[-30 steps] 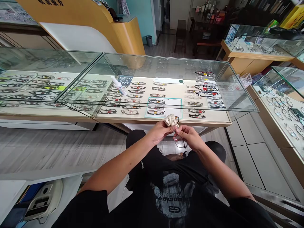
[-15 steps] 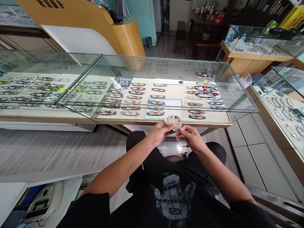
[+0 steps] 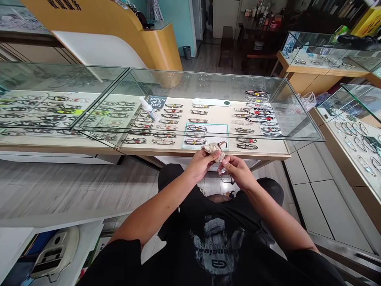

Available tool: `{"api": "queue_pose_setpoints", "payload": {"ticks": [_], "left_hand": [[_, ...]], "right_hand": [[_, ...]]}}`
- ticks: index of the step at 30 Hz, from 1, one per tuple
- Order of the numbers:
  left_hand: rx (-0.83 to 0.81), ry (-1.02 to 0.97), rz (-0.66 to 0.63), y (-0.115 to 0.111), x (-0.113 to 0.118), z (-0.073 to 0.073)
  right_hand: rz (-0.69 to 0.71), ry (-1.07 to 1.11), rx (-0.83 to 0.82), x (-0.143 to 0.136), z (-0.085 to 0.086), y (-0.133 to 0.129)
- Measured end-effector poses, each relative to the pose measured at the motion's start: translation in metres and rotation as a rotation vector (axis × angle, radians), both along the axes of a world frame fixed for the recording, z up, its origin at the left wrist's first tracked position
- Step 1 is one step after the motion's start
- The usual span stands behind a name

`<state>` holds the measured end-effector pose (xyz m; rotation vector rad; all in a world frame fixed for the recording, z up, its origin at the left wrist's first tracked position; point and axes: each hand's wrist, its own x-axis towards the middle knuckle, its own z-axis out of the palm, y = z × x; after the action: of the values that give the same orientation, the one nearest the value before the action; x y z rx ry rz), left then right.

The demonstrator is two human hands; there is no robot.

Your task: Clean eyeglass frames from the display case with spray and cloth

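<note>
Left hand (image 3: 199,163): fingers pinching cloth (image 3: 210,148). Right hand (image 3: 240,171): fingers pinching glasses (image 3: 225,174), beside cloth. Both hands at counter's (image 3: 175,152) near edge. Frames (image 3: 195,142) displayed inside.

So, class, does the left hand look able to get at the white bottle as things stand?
Probably yes: the white bottle seems to be on top of the glass case, with nothing visible blocking the left hand, though it would likely have to release the cloth first.
</note>
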<state>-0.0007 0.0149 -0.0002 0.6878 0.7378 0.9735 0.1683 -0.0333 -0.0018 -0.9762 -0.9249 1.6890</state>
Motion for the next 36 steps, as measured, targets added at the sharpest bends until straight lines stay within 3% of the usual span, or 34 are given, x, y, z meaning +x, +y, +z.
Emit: {"api": "queue_pose_setpoints", "payload": {"ticks": [7,13,18,24,36], "left_hand": [[0.023,0.033,-0.06,0.0,-0.004,0.0],[0.078,0.044,-0.024,-0.001,-0.004,-0.001],[0.056,-0.023,-0.107,-0.001,-0.005,0.002],[0.05,0.002,-0.044,-0.002,0.0,0.002],[-0.034,0.012,-0.108,-0.003,-0.011,0.001]], "right_hand": [[-0.012,0.078,-0.021,0.001,0.005,-0.001],[0.007,0.086,-0.021,-0.004,0.006,-0.003],[-0.026,0.101,-0.047,-0.001,0.005,-0.002],[-0.023,0.069,-0.016,-0.001,0.005,-0.002],[-0.042,0.064,-0.03,-0.002,0.001,-0.002]]}}
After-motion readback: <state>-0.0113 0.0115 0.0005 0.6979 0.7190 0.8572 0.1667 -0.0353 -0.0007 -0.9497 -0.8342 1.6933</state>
